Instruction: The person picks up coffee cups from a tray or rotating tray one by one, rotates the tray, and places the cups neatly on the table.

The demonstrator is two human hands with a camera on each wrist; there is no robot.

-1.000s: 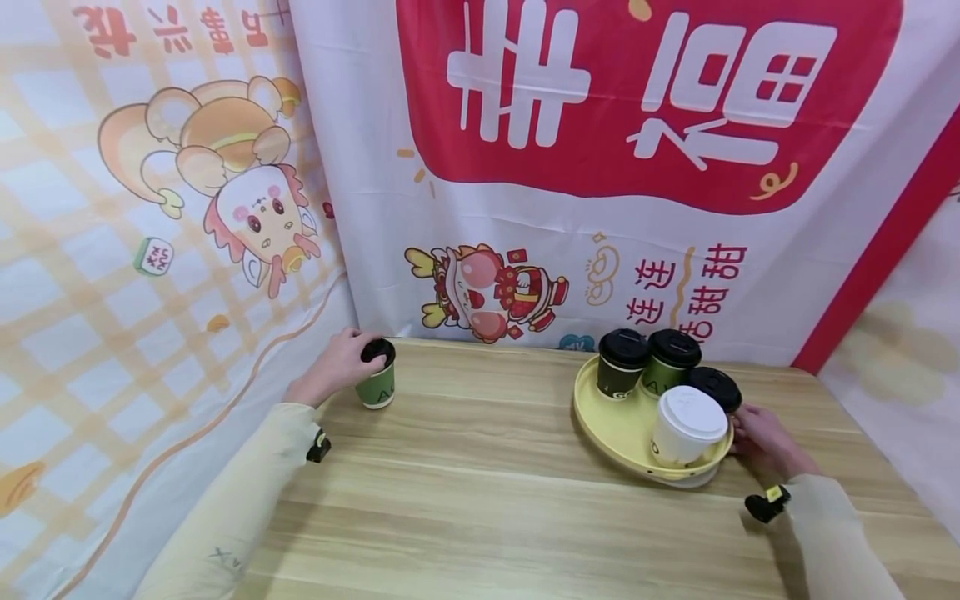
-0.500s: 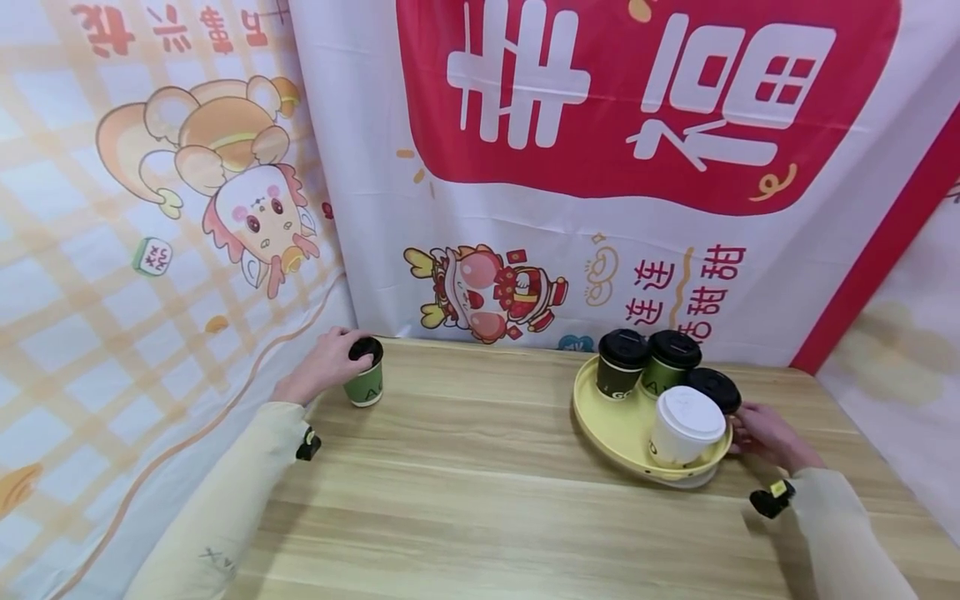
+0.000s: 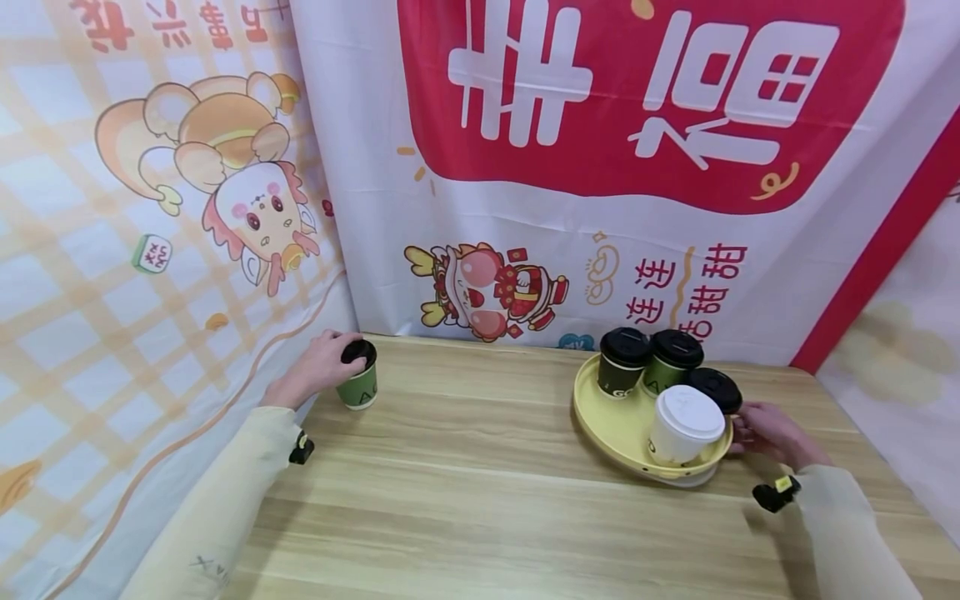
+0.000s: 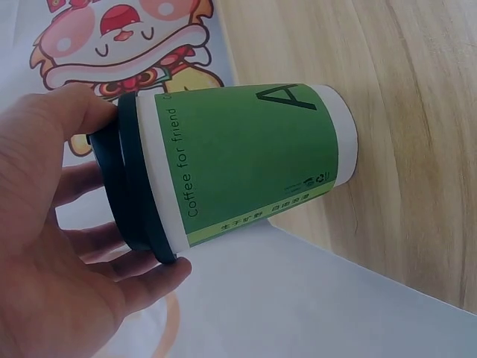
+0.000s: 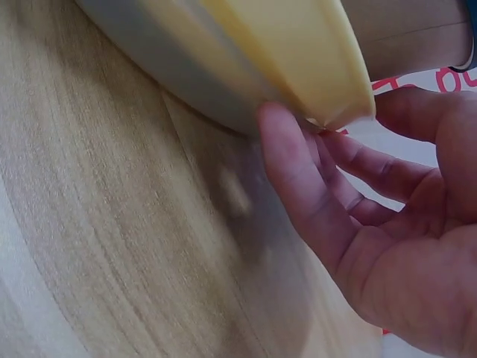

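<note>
My left hand (image 3: 321,363) grips a green paper coffee cup (image 3: 358,389) from above, by its black lid (image 4: 131,175). Thumb and fingers curl round that lid in the left wrist view. The cup is upright at the table's back left; whether its base touches the wood I cannot tell. On the right, my right hand (image 3: 772,433) holds the rim of a round yellow tray (image 3: 617,433). In the right wrist view the thumb lies at the rim (image 5: 350,67) and the fingers reach underneath. A white-lidded cup (image 3: 684,427) and several black-lidded cups (image 3: 624,367) stand on the tray.
The wooden table (image 3: 465,500) runs between the two hands. A white and red printed cloth (image 3: 525,208) hangs along its back edge. Another patterned cloth (image 3: 172,233) borders the left side, close to my left arm.
My left hand has moved a little to the left along the back of the table, with the green coffee cup in its grip. The tray and my right hand have hardly moved.
</note>
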